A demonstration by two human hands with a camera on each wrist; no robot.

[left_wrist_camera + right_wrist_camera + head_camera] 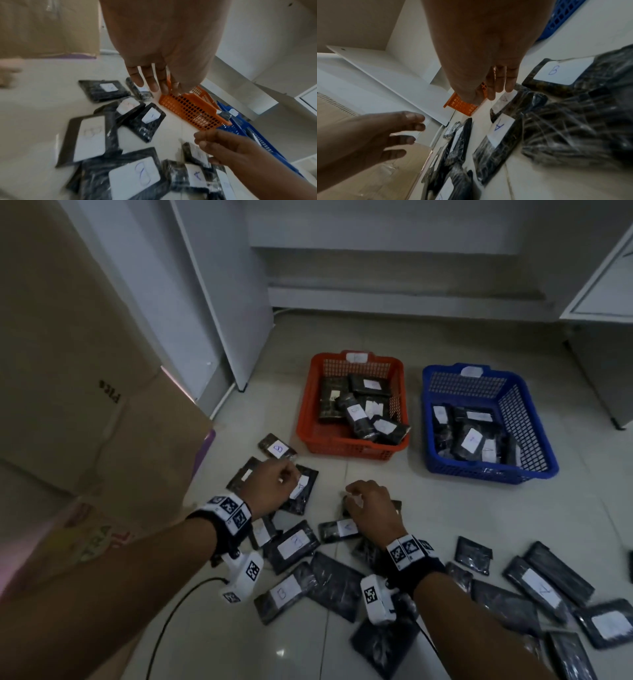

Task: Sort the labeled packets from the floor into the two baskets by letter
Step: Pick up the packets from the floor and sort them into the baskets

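Head view | cardboard box (68, 371) left | packets (294, 546) crowd floor | both hands' fingers (150, 79) loose, empty.

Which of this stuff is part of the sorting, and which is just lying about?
Part of the job: labeled packets on the floor, orange basket, blue basket, left hand, right hand.

Just lying about: cardboard box, white cabinet.
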